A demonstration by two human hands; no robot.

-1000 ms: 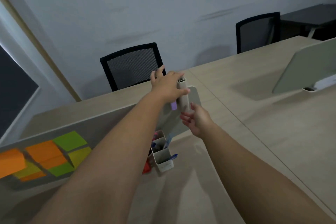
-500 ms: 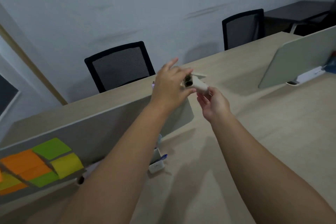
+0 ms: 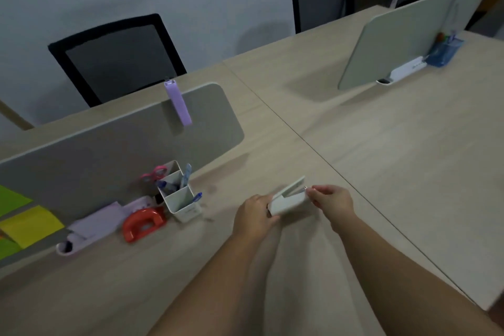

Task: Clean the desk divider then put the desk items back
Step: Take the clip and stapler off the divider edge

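Observation:
The grey desk divider (image 3: pixel 114 142) stands across the wooden desk (image 3: pixel 381 172), with a purple clip (image 3: pixel 177 102) hanging over its top edge. Low over the desk, right of the divider's end, both hands hold a pale grey clip (image 3: pixel 290 199). My left hand (image 3: pixel 255 217) grips its near end. My right hand (image 3: pixel 331 200) pinches its far end with the fingertips. At the divider's foot stand a white pen holder (image 3: pixel 181 200) with pens and pink scissors (image 3: pixel 154 173), a red hole punch (image 3: pixel 143 222) and a lilac cloth (image 3: pixel 95 222).
Green, yellow and orange sticky notes (image 3: pixel 26 222) cover the divider's left part. A second divider (image 3: pixel 409 33) with a blue pen holder (image 3: pixel 443 50) stands at the back right. Two black chairs (image 3: pixel 117 57) stand behind the desk.
Both hands have come down from the divider's top edge to just above the desk, bringing the pale grey clip with them. The view has tilted downward.

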